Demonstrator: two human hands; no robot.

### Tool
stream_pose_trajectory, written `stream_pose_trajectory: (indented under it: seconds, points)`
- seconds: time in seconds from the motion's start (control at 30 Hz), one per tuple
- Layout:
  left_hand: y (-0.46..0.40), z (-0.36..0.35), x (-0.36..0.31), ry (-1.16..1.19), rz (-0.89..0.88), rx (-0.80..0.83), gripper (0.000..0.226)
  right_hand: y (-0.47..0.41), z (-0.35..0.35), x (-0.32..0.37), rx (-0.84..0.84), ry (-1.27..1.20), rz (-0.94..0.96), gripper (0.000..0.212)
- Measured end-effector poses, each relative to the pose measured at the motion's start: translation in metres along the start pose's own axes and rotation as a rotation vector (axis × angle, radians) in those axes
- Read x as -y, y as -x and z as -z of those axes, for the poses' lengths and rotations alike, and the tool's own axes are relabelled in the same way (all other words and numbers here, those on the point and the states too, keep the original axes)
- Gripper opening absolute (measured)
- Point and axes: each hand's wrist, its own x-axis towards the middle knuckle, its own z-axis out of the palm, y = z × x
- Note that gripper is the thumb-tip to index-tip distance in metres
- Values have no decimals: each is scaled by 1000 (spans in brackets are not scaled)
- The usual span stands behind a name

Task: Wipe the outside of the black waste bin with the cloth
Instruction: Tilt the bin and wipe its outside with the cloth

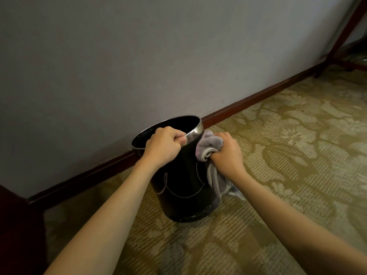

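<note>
Grey, faintly textured wall (119,56): fills the upper left of my view, closed off along its foot by a dark red-brown skirting board (248,102) that runs diagonally down to the left.

Olive and beige patterned carpet (297,145): covers the floor from the skirting board out to the near and right edges of what I can see.

Dark reddish wooden frame (341,36): slanted leg and rail at the far right corner of the floor, against the wall. Another dark wooden piece (17,225) stands at the left edge; I cannot tell what it belongs to.

Black waste bin (182,187): round, with a shiny metal rim, standing on the carpet just beside the skirting board and tilted a little. A thin pale curved line marks its near side. Pale scuffs show around its base.

My left hand (162,143): fingers curled over the bin's near rim, gripping it, thumb outside.

My right hand (226,151): clamped around a bunched cloth (210,145), pressing it against the bin's right side just below the rim.

Cloth: pale grey with a lilac tinge, wadded at the top; its loose end hangs down along the bin's right wall towards the carpet.
</note>
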Motion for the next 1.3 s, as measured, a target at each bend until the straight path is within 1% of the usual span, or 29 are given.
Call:
stream_pose_trajectory:
  seconds: [0.13,0.2,0.27,0.33,0.43,0.5,0.6,0.67,0.8,0.9,1.07,1.2,1.3]
  points:
    - [-3,7,9,15,28,-22,22,11,-12,-2,-2,60,97,21]
    - [-4,12,14,28,41,-52,26,20,-21,-14,55,145,112,31]
    - [-6,17,20,24,57,-110,25,28,-27,-27,140,222,77,39]
    - [-7,22,27,15,87,-137,22,36,-29,-43,246,319,29,42]
    - [-7,27,35,-52,108,-126,28,46,-26,-63,422,426,-94,41]
    - [-5,27,35,-122,110,-118,26,49,-24,-70,474,422,-156,40]
    - [1,22,22,-208,94,-104,18,47,-23,-67,444,400,-154,31]
    - [7,12,9,-216,70,-93,14,44,-21,-63,399,354,-144,27]
    - [16,-10,-23,-227,-2,-74,12,36,-6,-59,261,124,-194,22]
    - [15,-21,-42,-234,-43,-45,12,35,4,-63,230,54,-193,19]
    - [5,-21,-51,-124,30,-40,20,36,26,-70,121,-120,-204,18]
    - [-1,-21,-52,1,102,-35,23,30,35,-72,98,-70,-244,18]
    - [-6,-21,-49,56,118,-39,25,26,36,-61,141,-17,-274,25]
